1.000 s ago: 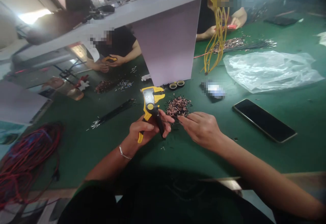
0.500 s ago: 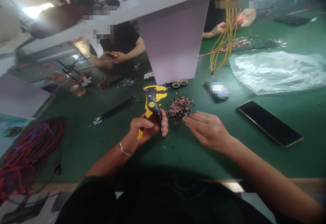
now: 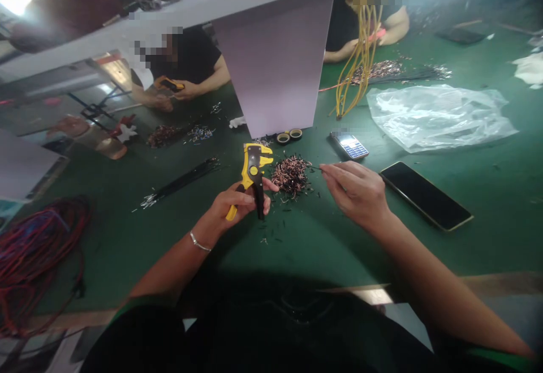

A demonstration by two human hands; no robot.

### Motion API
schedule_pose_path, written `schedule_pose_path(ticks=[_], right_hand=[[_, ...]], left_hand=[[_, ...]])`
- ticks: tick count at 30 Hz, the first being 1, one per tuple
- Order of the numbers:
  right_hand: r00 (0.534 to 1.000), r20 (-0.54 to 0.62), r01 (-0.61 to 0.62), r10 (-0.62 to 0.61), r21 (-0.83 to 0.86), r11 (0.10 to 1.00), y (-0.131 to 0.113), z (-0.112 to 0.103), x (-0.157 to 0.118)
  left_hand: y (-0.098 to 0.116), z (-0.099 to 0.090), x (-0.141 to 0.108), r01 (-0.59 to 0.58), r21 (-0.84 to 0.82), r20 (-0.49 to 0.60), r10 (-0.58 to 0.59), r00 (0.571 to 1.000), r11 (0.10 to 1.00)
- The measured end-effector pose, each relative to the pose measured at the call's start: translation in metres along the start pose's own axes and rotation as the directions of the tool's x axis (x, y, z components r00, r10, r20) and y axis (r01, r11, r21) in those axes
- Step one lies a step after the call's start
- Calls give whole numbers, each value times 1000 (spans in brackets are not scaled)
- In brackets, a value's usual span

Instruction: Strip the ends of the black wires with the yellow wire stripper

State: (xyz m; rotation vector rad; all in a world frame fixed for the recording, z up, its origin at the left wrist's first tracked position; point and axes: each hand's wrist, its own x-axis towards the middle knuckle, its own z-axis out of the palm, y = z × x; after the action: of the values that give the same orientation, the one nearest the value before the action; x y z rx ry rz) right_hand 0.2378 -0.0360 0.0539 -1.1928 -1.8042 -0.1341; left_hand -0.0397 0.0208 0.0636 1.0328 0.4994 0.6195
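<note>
My left hand [image 3: 237,200] is wrapped around a yellow-and-black wire stripper [image 3: 253,172], held upright with its jaws pointing away from me and to the right. Thumb and fingertips of my right hand [image 3: 356,189] are pinched on a thin dark wire [image 3: 314,168], whose end sticks out to the left. Between the hands lies a heap of short copper and black wire pieces [image 3: 292,176]. The wire stays apart from the stripper's jaws. A bundle of black wires [image 3: 180,181] with bare-looking ends rests left of my left hand.
Two tape rolls [image 3: 289,136] sit behind the heap, before an upright panel [image 3: 275,67]. To the right are a keypad phone [image 3: 350,145], a smartphone [image 3: 426,194] and a plastic bag [image 3: 436,115]. Red cable coils [image 3: 38,254] lie at left. Two people work across the table.
My right hand has lifted away from the heap's near edge, up and to the right, and the wire in its fingers now shows. The stripper stands more upright. The view has shifted slightly.
</note>
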Motion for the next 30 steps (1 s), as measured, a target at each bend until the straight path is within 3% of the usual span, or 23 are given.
schedule_pose_path(ticks=[5,10,16,21,30], right_hand=[[998,-39,-45,42,-63,997,4,-1,-1],[999,16,-44,46,-132,990,3,-5,0],[998,56,-3,11,-143,990,-3,-13,3],[995,85,65,-56,-107,992,-12,-19,3],[983,81,164,-165,24,986,-24,-16,2]], left_hand=[[1,0,-1,-23,-50,-64,20,998,998],[-2,-3,-1,-44,-58,-59,40,997,997],[-15,-2,-2,88,-141,50,-82,995,986],[-23,2,-6,219,-127,192,-193,962,967],[-25,8,-14,162,-153,173,-135,976,975]])
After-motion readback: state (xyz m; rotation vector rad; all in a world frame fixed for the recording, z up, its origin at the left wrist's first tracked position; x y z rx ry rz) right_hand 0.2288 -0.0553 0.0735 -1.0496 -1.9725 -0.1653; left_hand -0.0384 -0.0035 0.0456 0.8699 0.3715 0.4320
